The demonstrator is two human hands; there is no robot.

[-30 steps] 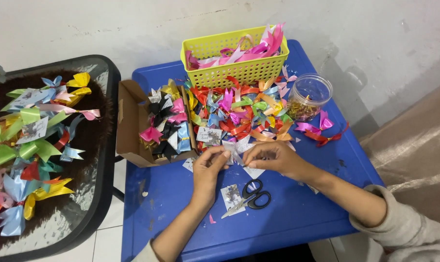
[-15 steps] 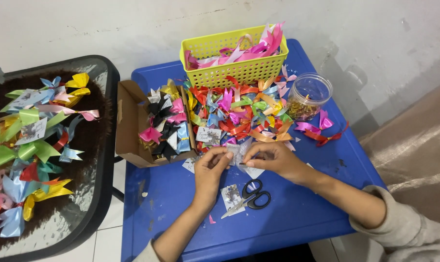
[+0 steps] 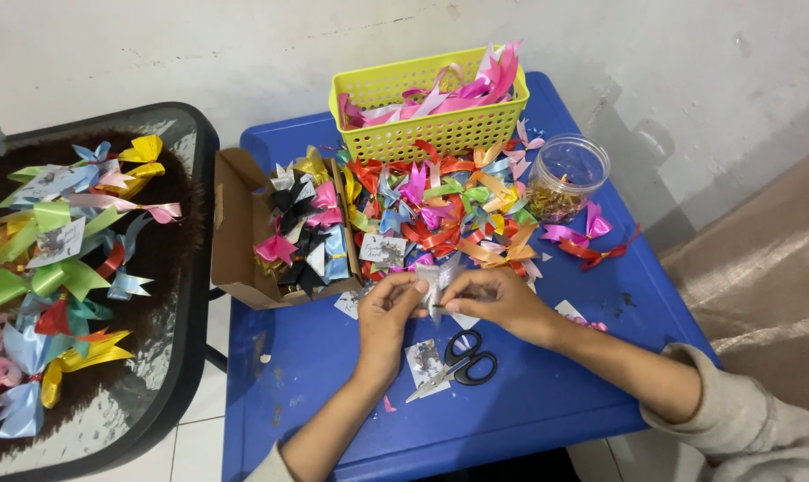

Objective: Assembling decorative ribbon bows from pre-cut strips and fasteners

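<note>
Both hands meet over the middle of a blue table [image 3: 547,402], pinching a small silvery-white ribbon bow [image 3: 438,278] between them. My left hand [image 3: 388,314] grips its left side with thumb and forefinger. My right hand [image 3: 496,302] holds its right side, fingers closed on it. Just below the hands lie black-handled scissors [image 3: 462,364] and a small white printed card [image 3: 425,361]. Beyond the hands spreads a heap of colourful ribbon bows [image 3: 440,214].
A yellow basket [image 3: 427,134] of pink ribbons stands at the table's back. A clear plastic jar [image 3: 565,176] sits to the right, an open cardboard box [image 3: 235,232] of bows to the left. A dark glass side table [image 3: 177,312] at left carries more bows.
Both hands have stayed in place over the table, with only slight finger movement on the small bow. Nothing else has moved.
</note>
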